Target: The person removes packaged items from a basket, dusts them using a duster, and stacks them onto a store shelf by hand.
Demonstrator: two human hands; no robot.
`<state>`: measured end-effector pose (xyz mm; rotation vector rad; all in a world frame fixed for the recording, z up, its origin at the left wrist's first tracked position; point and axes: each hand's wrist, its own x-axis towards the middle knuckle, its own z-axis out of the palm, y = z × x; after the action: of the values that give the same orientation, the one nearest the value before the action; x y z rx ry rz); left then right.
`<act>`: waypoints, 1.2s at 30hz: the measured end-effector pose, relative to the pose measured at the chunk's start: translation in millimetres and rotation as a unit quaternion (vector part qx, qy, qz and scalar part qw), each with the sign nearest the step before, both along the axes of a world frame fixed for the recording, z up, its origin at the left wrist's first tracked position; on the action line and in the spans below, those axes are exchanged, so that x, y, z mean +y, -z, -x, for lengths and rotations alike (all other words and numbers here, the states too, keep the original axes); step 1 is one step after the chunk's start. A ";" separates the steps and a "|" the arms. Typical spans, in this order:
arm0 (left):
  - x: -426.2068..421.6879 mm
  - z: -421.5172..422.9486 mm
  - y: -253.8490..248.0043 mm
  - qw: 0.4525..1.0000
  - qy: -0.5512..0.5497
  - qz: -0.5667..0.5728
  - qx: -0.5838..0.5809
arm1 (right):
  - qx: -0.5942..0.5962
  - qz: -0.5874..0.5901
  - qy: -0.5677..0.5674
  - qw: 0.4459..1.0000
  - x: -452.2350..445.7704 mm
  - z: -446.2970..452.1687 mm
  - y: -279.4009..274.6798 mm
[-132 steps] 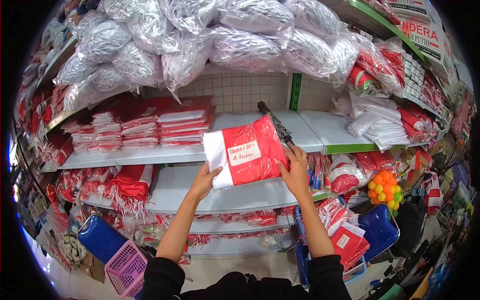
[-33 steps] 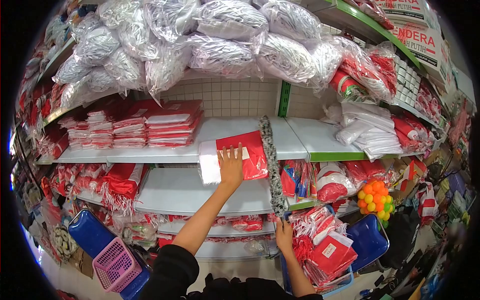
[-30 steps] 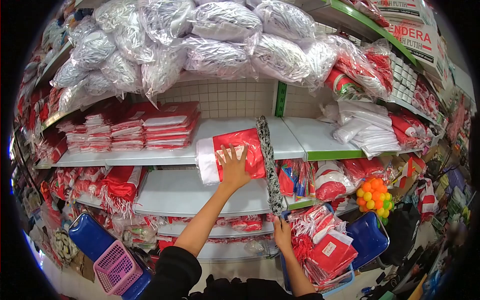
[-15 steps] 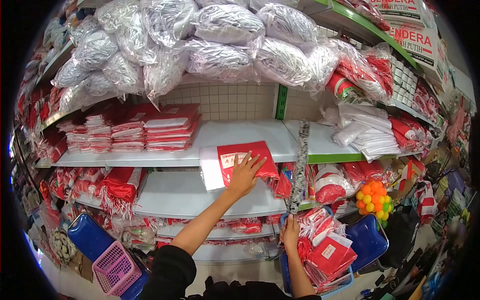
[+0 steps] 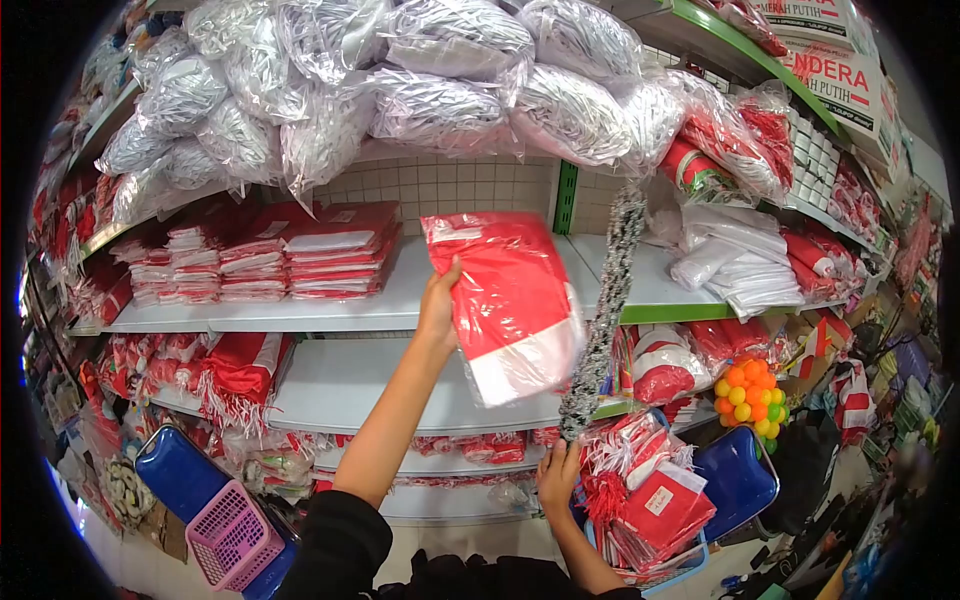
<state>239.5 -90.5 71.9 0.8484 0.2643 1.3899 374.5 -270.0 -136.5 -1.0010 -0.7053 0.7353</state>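
Note:
My left hand (image 5: pixel 437 305) grips the left edge of a plastic-wrapped red and white flag packet (image 5: pixel 505 300), raised in front of the middle shelf and tilted. My right hand (image 5: pixel 557 482) is closed round the lower end of a black-and-white fluffy duster (image 5: pixel 606 310) that points upward, just right of the packet. Below and right of that hand stands a blue basket (image 5: pixel 690 572) full of red and white packets and fringed pieces. Stacks of folded flags (image 5: pixel 342 250) lie on the middle shelf at left.
Bags of white strips (image 5: pixel 440 110) bulge over the upper shelf edge. White packets (image 5: pixel 735 255) lie on the shelf (image 5: pixel 410 300) at right. Lower down are a pink basket (image 5: pixel 232 535), a blue stool (image 5: pixel 735 475) and an orange-yellow ball cluster (image 5: pixel 748 398). Boxes (image 5: pixel 830 85) sit top right.
My left hand has lifted and turned the flag packet, its fingers now at the left edge instead of spread on its front. The duster has shifted slightly right and tilted.

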 end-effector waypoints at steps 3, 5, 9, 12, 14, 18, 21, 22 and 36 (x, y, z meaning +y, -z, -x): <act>57.0 28.1 45.8 1.000 0.017 -0.004 -0.011 | -0.104 0.040 -0.023 0.994 -3.0 9.4 10.3; 78.0 46.0 65.9 1.000 0.025 -0.008 -0.018 | -0.285 0.032 -0.036 0.957 -2.6 8.2 27.5; 119.6 87.2 111.1 0.991 0.131 -0.012 -0.031 | -0.402 0.038 -0.109 0.908 9.9 4.1 40.2; 88.9 75.4 81.5 0.997 0.052 0.053 -0.012 | -0.153 0.112 -0.191 0.963 30.4 9.5 39.8; 86.7 72.0 80.4 0.998 0.037 0.059 -0.001 | -0.097 0.129 -0.254 0.954 30.7 21.0 2.7; 81.7 73.6 81.0 0.996 0.044 0.069 -0.017 | -0.320 -0.016 -0.209 0.924 77.2 13.6 17.0; 78.5 72.9 77.5 0.995 0.044 0.085 -0.007 | -0.030 0.095 -0.268 0.958 80.3 14.9 -33.2; 85.6 72.3 83.1 0.995 0.045 0.084 -0.011 | 0.055 0.095 -0.281 0.953 80.7 16.3 -35.9; 101.6 60.8 103.8 0.986 -0.011 0.108 -0.124 | -0.495 -0.010 -0.055 0.867 22.8 1.7 63.1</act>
<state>178.7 11.1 -31.9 0.4897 0.2284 1.4413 372.8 -247.3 -199.6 -1.3148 -1.6665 0.2523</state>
